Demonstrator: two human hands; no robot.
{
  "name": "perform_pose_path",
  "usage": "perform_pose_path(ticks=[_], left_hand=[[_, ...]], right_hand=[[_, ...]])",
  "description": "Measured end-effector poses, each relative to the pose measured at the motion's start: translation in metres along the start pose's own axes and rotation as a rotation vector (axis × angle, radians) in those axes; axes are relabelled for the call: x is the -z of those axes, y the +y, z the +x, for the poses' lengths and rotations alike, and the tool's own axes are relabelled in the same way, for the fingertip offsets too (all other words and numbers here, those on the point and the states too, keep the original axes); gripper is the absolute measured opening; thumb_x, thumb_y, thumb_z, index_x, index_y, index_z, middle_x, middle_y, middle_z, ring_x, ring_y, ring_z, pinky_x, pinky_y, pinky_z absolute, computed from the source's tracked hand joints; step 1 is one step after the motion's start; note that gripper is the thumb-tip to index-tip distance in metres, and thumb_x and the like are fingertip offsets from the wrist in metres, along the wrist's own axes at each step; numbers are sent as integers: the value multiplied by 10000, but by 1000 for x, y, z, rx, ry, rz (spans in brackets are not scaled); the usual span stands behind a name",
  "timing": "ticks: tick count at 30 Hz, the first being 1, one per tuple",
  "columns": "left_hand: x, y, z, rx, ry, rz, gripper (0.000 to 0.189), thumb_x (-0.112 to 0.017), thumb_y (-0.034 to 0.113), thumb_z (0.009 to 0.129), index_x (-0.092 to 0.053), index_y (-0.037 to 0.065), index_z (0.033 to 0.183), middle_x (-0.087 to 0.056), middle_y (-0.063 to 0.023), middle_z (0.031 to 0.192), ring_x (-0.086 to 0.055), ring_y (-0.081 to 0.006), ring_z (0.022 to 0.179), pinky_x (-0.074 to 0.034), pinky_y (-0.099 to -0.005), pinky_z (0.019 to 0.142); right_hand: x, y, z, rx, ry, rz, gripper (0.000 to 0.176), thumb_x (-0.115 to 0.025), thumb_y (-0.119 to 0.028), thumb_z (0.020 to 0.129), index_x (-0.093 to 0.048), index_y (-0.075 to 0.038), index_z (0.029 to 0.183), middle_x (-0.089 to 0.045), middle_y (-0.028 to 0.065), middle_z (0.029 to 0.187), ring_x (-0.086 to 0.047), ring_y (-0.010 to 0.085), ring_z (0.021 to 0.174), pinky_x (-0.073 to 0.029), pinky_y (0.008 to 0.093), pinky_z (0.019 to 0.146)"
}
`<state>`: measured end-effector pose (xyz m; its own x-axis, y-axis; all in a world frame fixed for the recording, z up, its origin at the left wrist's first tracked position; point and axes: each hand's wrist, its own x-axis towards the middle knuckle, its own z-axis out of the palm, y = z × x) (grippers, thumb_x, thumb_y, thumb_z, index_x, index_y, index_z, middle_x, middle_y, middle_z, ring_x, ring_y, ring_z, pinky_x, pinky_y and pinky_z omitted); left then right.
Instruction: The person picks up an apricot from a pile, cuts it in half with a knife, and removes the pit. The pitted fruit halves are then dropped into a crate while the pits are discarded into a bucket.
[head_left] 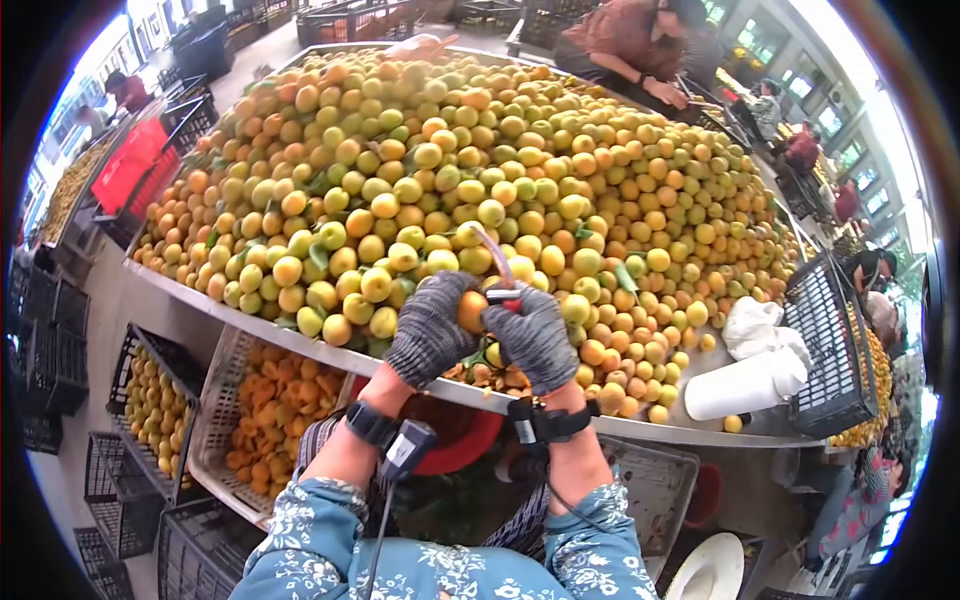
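As we look down in the head view, our left hand [437, 330] curls round an apricot [471, 312] just above the near edge of the table [685, 426], while our right hand [533, 338] grips a tool [508, 297] right beside it. Should the apricot twist loose, the tool might nick our left hand. Because the heap [440, 185] slopes toward that edge, a knock could spill some over; the bottle [740, 385], lying near the right corner, could roll if bumped.

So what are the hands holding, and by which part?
Left hand: a fruit, gripped by its side. Right hand: a small tool, by its red handle.
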<state>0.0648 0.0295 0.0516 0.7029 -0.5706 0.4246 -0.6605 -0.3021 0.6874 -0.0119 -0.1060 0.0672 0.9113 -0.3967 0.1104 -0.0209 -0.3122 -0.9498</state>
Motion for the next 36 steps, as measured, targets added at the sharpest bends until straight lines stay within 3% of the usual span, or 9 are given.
perform_pose_path(ticks=[3, 7, 14, 24, 27, 31, 32, 34, 36], left_hand=[[0, 2, -2, -20, 2, 30, 507, -807, 101, 549, -594, 44, 1005, -609, -177, 894, -605, -376, 860, -497, -418, 759], [-1, -2, -4, 18, -9, 30, 435, -772, 142, 577, -607, 59, 971, -605, -161, 875, -589, -373, 871, -486, -444, 762], [1, -4, -7, 20, -33, 23, 501, -824, 114, 548, -598, 35, 989, -612, -175, 878, -613, -365, 840, -502, -405, 748], [1, -12, -7, 34, -90, -13, 527, -873, 194, 552, -608, 25, 975, -623, -167, 858, -627, -331, 809, -505, -386, 729], [1, -15, -6, 55, -128, 1, 519, -866, 184, 553, -608, 30, 976, -626, -162, 864, -625, -331, 811, -506, -386, 736], [2, -16, -1, 59, -116, 0, 493, -852, 164, 544, -610, 62, 961, -624, -142, 857, -622, -325, 813, -506, -385, 736], [-1, -16, -1, 79, -90, -35, 427, -778, 171, 566, -595, 81, 942, -615, -150, 886, -602, -371, 868, -494, -440, 765], [-3, -20, 0, 35, -57, 25, 475, -815, 195, 545, -614, 83, 960, -625, -134, 893, -617, -339, 846, -511, -390, 748], [2, -18, 2, 108, -77, -81, 551, -826, 145, 502, -614, 80, 1006, -629, -115, 935, -624, -288, 863, -510, -367, 788]], right_hand=[[-2, 5, -1, 23, 17, -78, 303, -640, -226, 743, -655, 16, 925, -639, 221, 734, -652, 357, 710, -505, 411, 666], [-8, 6, -3, 80, 51, -199, 293, -628, -224, 756, -658, 9, 931, -639, 220, 738, -643, 376, 717, -509, 430, 666], [-17, 10, -9, 38, 99, -274, 258, -623, -192, 756, -660, -2, 927, -650, 200, 732, -655, 349, 705, -517, 412, 670], [-26, 14, -14, 153, 126, -327, 236, -611, -154, 791, -640, -18, 982, -632, 198, 747, -629, 375, 723, -498, 446, 660], [-27, 10, -17, 77, 111, -373, 217, -608, -132, 791, -643, -27, 978, -640, 201, 768, -638, 371, 743, -503, 440, 669], [-27, 13, -15, 99, 200, -232, 161, -616, -88, 774, -643, -16, 916, -629, 197, 708, -642, 368, 696, -505, 406, 633], [-27, 15, -14, 122, 228, -204, 166, -611, -83, 774, -648, -23, 925, -631, 185, 714, -646, 351, 702, -501, 399, 635], [-14, 12, -10, 171, 149, -264, 128, -589, -90, 813, -662, -32, 900, -665, 160, 740, -665, 266, 688, -508, 346, 624], [-8, 17, -9, 44, 135, 120, 196, -587, -68, 797, -700, -4, 944, -651, 49, 705, -620, 137, 655, -489, 297, 587]])
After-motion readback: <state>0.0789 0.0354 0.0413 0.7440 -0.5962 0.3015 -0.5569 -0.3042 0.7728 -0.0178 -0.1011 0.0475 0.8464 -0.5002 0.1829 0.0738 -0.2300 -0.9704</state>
